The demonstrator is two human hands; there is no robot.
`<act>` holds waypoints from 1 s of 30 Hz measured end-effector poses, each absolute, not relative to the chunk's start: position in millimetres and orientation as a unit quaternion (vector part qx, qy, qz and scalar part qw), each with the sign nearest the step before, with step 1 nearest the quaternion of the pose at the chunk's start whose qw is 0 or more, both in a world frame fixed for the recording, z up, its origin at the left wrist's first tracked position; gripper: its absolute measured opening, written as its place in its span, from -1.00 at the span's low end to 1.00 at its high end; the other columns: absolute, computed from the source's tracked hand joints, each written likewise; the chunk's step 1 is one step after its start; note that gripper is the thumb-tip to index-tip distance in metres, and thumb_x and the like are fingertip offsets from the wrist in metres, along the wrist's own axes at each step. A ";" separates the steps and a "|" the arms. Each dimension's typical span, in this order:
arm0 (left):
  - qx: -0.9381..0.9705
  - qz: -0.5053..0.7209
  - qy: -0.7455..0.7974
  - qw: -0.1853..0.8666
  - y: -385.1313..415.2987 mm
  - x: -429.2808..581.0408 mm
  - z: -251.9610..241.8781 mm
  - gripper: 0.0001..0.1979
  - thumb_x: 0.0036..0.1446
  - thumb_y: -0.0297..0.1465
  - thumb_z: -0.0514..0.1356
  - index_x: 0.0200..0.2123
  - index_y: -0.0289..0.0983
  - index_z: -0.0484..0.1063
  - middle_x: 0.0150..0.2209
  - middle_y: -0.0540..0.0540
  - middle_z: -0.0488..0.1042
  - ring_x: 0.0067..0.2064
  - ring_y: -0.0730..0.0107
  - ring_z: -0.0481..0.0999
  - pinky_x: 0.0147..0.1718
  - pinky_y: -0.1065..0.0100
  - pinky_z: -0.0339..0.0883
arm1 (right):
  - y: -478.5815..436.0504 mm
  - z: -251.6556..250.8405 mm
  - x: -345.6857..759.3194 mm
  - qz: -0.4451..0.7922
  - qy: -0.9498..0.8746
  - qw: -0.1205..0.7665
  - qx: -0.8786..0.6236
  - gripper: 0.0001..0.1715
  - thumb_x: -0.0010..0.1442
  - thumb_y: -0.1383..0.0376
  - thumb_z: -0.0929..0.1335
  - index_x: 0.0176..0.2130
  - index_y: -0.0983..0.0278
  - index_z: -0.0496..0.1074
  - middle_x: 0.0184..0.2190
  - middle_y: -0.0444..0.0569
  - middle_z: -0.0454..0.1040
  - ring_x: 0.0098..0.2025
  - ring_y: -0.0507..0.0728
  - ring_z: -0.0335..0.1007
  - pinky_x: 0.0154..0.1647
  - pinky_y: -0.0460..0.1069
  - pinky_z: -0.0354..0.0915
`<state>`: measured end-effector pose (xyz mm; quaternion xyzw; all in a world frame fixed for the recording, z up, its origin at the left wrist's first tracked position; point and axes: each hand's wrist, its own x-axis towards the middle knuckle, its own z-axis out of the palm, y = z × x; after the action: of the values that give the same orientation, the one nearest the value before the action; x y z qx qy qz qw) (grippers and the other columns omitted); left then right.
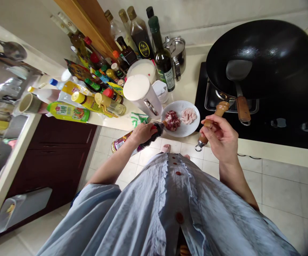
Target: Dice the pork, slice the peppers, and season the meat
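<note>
My left hand (143,133) is closed around a dark sauce bottle (124,141) with a purple label. The bottle is tilted, its neck at the near left rim of a white plate (188,131). On that plate lie two separate portions of raw meat: dark red minced meat (172,121) on the left and pale pink chopped meat (188,116) on the right. My right hand (220,137) has its fingers closed at the wooden wok handle (221,107), which ends in a metal ring. Part of the grip is hidden behind the fingers.
A black wok (263,49) stands on the black stove (290,135), with a wooden-handled spatula (240,92) resting in it. A white canister (143,94), a tall green bottle (163,57) and a metal pot (176,49) stand behind the plate. Several condiment bottles crowd the left counter.
</note>
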<state>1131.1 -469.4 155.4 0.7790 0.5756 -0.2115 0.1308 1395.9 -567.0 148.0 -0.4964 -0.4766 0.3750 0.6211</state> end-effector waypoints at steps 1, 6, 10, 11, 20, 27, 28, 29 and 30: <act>0.779 -0.212 0.576 0.130 -469.5 1131.3 155.8 -0.56 0.29 -0.13 -0.07 -0.12 -0.29 0.47 -0.27 -0.24 0.55 -0.22 0.08 0.55 -0.30 0.26 0.27 | -566.8 148.1 1395.9 0.374 -0.478 0.621 -0.497 -0.67 0.16 0.19 0.43 -0.06 0.12 0.43 -0.19 -0.08 0.46 -0.31 0.04 0.42 -0.27 0.04 0.47; 0.778 -0.209 0.577 0.134 -469.0 1132.3 156.9 -0.57 0.30 -0.14 -0.06 -0.11 -0.30 0.47 -0.27 -0.24 0.55 -0.22 0.09 0.54 -0.28 0.26 0.29 | -566.7 148.7 1395.9 0.376 -0.478 0.620 -0.497 -0.68 0.16 0.18 0.43 -0.06 0.12 0.42 -0.20 -0.08 0.46 -0.34 0.03 0.41 -0.37 -0.01 0.45; 0.776 -0.206 0.580 0.138 -467.6 1133.9 156.8 -0.57 0.30 -0.15 -0.06 -0.12 -0.30 0.47 -0.27 -0.23 0.55 -0.23 0.12 0.55 -0.26 0.27 0.29 | -567.2 149.1 1396.0 0.383 -0.472 0.621 -0.495 -0.68 0.16 0.18 0.43 -0.06 0.12 0.42 -0.19 -0.08 0.45 -0.36 0.02 0.41 -0.44 -0.04 0.44; 0.776 -0.204 0.581 0.136 -467.3 1134.5 156.7 -0.57 0.30 -0.15 -0.06 -0.12 -0.30 0.48 -0.27 -0.24 0.56 -0.23 0.12 0.55 -0.25 0.27 0.29 | -567.2 149.2 1396.1 0.385 -0.469 0.622 -0.494 -0.68 0.16 0.18 0.43 -0.06 0.12 0.43 -0.20 -0.08 0.45 -0.37 0.02 0.41 -0.44 -0.05 0.44; 0.780 -0.149 0.592 0.137 -465.6 1137.5 156.6 -0.61 0.31 -0.20 -0.06 -0.16 -0.33 0.46 -0.28 -0.23 0.56 -0.23 0.13 0.54 -0.26 0.27 0.26 | -567.3 145.4 1396.4 0.389 -0.466 0.624 -0.493 -0.65 0.15 0.15 0.44 -0.06 0.12 0.42 -0.19 -0.07 0.45 -0.34 0.04 0.43 -0.42 -0.04 0.45; 0.792 0.015 0.566 0.229 -488.2 1119.8 158.7 -0.68 0.28 -0.21 -0.01 -0.36 -0.29 0.39 -0.50 -0.06 0.43 -0.47 0.42 0.36 -0.44 0.39 0.17 | -546.9 137.3 1385.0 0.323 -0.598 0.539 -0.498 -0.62 0.17 0.20 0.42 0.00 0.14 0.42 -0.15 -0.05 0.52 -0.25 0.09 0.48 -0.22 0.02 0.45; 0.794 0.033 0.553 0.249 -493.4 1116.7 161.0 -0.68 0.28 -0.20 0.00 -0.39 -0.28 0.37 -0.53 -0.02 0.39 -0.50 0.46 0.31 -0.46 0.41 0.15 | -540.5 138.3 1380.5 0.310 -0.632 0.514 -0.490 -0.64 0.19 0.22 0.41 0.00 0.15 0.43 -0.14 -0.04 0.53 -0.24 0.09 0.49 -0.20 0.03 0.45; 0.796 0.049 0.541 0.268 -498.6 1113.9 163.6 -0.67 0.28 -0.19 0.01 -0.41 -0.28 0.34 -0.57 0.01 0.35 -0.52 0.49 0.27 -0.48 0.42 0.13 | -533.7 140.1 1375.7 0.296 -0.666 0.489 -0.479 -0.67 0.21 0.25 0.40 -0.01 0.16 0.44 -0.13 -0.03 0.54 -0.22 0.10 0.50 -0.16 0.04 0.45; 0.796 0.063 0.529 0.287 -503.6 1111.3 166.5 -0.67 0.28 -0.17 0.02 -0.42 -0.28 0.32 -0.58 0.04 0.31 -0.53 0.51 0.24 -0.50 0.44 0.11 | -527.2 142.6 1371.0 0.283 -0.697 0.466 -0.466 -0.70 0.22 0.27 0.38 -0.02 0.17 0.45 -0.11 -0.02 0.54 -0.18 0.12 0.50 -0.12 0.06 0.44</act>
<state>1111.3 -503.6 166.5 0.7960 0.5293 0.0625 0.2870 1371.0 -527.2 142.6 -0.4657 -0.6968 0.2834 0.4661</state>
